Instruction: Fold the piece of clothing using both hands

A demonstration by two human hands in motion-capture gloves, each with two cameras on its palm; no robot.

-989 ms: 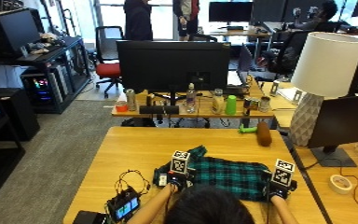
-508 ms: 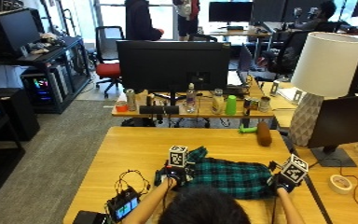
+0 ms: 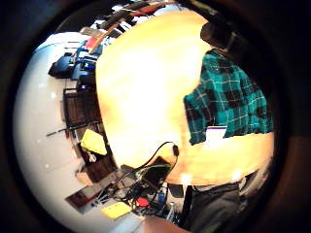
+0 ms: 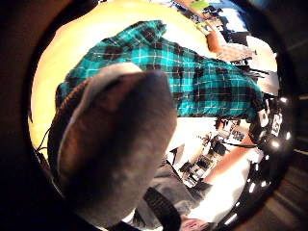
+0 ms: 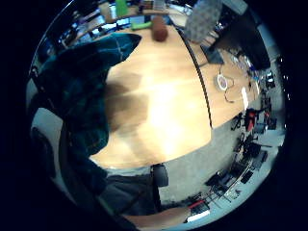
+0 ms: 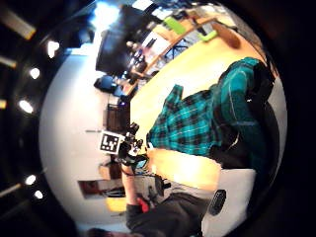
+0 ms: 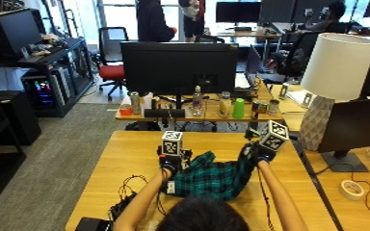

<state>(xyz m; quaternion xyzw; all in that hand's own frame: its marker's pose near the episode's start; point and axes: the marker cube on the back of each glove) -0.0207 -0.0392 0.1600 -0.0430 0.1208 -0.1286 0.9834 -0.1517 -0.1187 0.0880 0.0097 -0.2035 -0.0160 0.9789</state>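
While a green plaid shirt [image 7: 214, 177] is spread on the worktop [image 7: 127, 156], it is gripped at both ends and one end is raised.
The left hand [image 7: 169, 162] is seen at the shirt's left edge, low over the wood, its fingers curled on the cloth. The right hand [image 7: 259, 153] is held higher, a shirt corner clamped in its fingers and lifted off the wood. Between the two hands the cloth lies rumpled on the worktop. A cable [image 7: 134, 185] lies just left of the left hand.
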